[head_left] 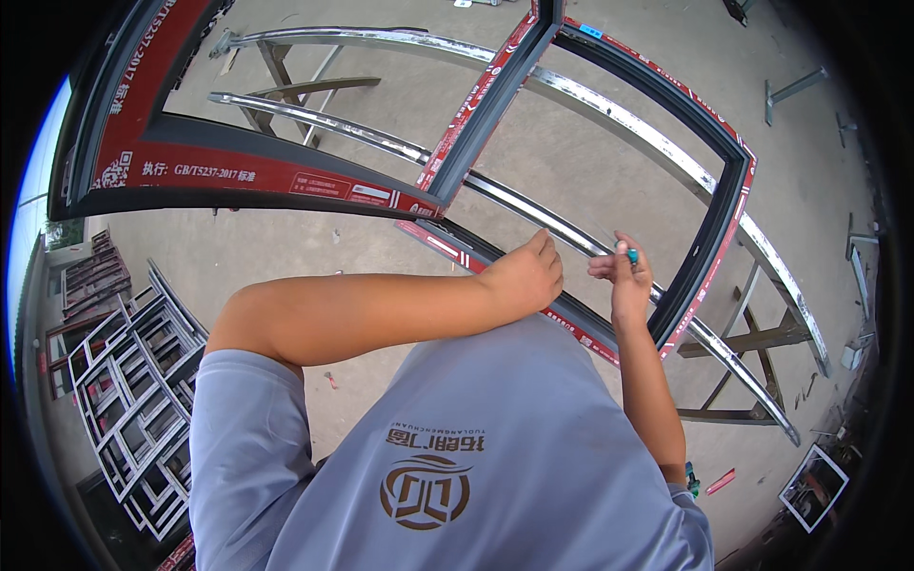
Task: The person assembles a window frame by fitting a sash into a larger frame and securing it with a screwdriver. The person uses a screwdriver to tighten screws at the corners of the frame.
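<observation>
A dark grey window frame (738, 186), with red protective film along its edges, lies before me across two metal rails. My left hand (524, 276) is over the near bar, its fingers curled together and pointing over the frame opening. Whatever those fingers hold, if anything, is hidden. To its right, my right hand (624, 281) is raised above the near right part of the opening. Its bent fingers pinch a small tool with a teal handle (632, 255); a thin shaft seems to point away from it, too faint to tell the tool's kind.
Silver rails (609, 119) on trestle legs carry the frame. A large red-filmed panel (228, 176) juts up at the left. Several stacked metal lattice frames (133, 400) lean at the lower left. On the floor at the right sit a small white-edged frame (816, 488) and a red strip (721, 482).
</observation>
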Motion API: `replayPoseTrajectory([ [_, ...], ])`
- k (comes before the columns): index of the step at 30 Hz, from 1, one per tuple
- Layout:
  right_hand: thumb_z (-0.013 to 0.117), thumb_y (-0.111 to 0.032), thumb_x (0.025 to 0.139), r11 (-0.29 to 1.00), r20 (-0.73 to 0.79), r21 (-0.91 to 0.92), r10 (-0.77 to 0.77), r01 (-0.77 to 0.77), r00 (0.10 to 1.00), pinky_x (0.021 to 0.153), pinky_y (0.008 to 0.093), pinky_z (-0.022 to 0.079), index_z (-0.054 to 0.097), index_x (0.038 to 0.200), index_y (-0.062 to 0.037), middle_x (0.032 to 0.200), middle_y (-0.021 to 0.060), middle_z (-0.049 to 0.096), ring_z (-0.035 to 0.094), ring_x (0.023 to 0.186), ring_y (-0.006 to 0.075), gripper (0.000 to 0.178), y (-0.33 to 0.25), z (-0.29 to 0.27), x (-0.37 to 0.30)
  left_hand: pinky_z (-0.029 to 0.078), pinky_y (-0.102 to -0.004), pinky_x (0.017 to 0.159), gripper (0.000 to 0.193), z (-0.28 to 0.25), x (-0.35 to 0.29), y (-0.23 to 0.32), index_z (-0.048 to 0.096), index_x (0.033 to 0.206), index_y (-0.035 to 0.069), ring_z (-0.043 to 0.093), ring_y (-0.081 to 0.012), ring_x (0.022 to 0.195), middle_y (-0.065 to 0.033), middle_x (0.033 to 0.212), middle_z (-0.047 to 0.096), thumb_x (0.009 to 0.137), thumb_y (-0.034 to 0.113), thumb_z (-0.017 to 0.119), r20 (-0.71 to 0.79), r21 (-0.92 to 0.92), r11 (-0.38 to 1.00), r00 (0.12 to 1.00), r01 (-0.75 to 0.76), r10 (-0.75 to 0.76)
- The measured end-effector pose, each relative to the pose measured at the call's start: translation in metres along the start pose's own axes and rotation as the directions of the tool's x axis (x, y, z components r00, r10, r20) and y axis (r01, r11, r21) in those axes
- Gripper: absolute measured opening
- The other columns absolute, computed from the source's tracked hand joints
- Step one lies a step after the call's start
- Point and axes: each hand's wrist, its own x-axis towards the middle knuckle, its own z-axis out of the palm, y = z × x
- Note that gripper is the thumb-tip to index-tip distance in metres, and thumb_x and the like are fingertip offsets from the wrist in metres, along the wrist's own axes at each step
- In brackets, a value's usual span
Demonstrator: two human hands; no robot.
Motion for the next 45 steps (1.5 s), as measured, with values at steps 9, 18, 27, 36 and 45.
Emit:
replayPoseTrajectory([
  [9, 0.048, -0.044, 0.112, 0.917, 0.135, -0.109, -0.369, 0.384, 0.92, 0.059, 0.0272, 0.049, 0.055, 0.14, 0.0037, 0.074, 0.0099, 0.065, 0.061, 0.063, 0.0128, 0.056, -0.154, -0.051, -0.077, 0.036, -0.0555, 0.119, 0.045, -0.047, 0.047, 0.017, 0.065, 0.135, 0.004, 0.057, -0.0388, 0.132, -0.0186, 0.135, 0.065, 0.096, 0.025, 0.06, 0.157, 0.131, 0.98, 0.979, -0.147, 0.126],
  [18, 0.061, -0.016, 0.105, 0.823, 0.329, -0.309, -0.377, 0.476, 0.866, 0.05, 0.026, 0.04, 0.069, 0.095, 0.0036, 0.061, 0.0035, 0.059, 0.053, 0.05, 0.0109, 0.024, -0.178, -0.072, -0.129, 0.035, -0.0564, 0.118, 0.044, -0.064, 0.065, 0.032, 0.066, 0.134, 0.003, 0.056, -0.0396, 0.133, -0.018, 0.137, 0.064, 0.098, 0.026, 0.058, 0.216, 0.228, 0.94, 0.954, -0.255, 0.206],
  [27, 0.068, -0.006, 0.096, 0.793, 0.455, -0.344, -0.327, 0.503, 0.828, 0.048, 0.0293, 0.039, 0.068, 0.084, 0.0011, 0.058, 0.0048, 0.057, 0.051, 0.046, 0.0156, 0.014, -0.168, -0.07, -0.131, 0.037, -0.0546, 0.117, 0.043, -0.061, 0.066, 0.029, 0.067, 0.132, 0.001, 0.059, -0.0396, 0.128, -0.0192, 0.131, 0.067, 0.098, 0.025, 0.057, 0.141, 0.251, 0.935, 0.965, -0.251, 0.221],
  [36, 0.076, -0.007, 0.088, 0.611, 0.596, -0.33, -0.456, 0.72, 0.661, 0.048, 0.0348, 0.042, 0.068, 0.087, -0.0009, 0.061, 0.0073, 0.06, 0.056, 0.048, 0.0242, 0.01, -0.172, -0.06, -0.134, 0.036, -0.0551, 0.118, 0.042, -0.052, 0.062, 0.029, 0.069, 0.128, 0.002, 0.059, -0.0391, 0.127, -0.0182, 0.127, 0.069, 0.098, 0.027, 0.056, 0.094, 0.197, 0.953, 0.972, -0.228, 0.214],
  [45, 0.085, -0.015, 0.077, 0.209, 0.793, -0.325, -0.472, 0.922, 0.387, 0.051, 0.0326, 0.041, 0.068, 0.09, 0.0005, 0.063, 0.0043, 0.058, 0.054, 0.052, 0.0202, 0.027, -0.191, -0.053, -0.136, 0.039, -0.0531, 0.114, 0.038, -0.045, 0.058, 0.035, 0.071, 0.125, 0.003, 0.062, -0.0365, 0.123, -0.0168, 0.123, 0.071, 0.097, 0.025, 0.057, 0.111, 0.174, 0.96, 0.973, -0.219, 0.202],
])
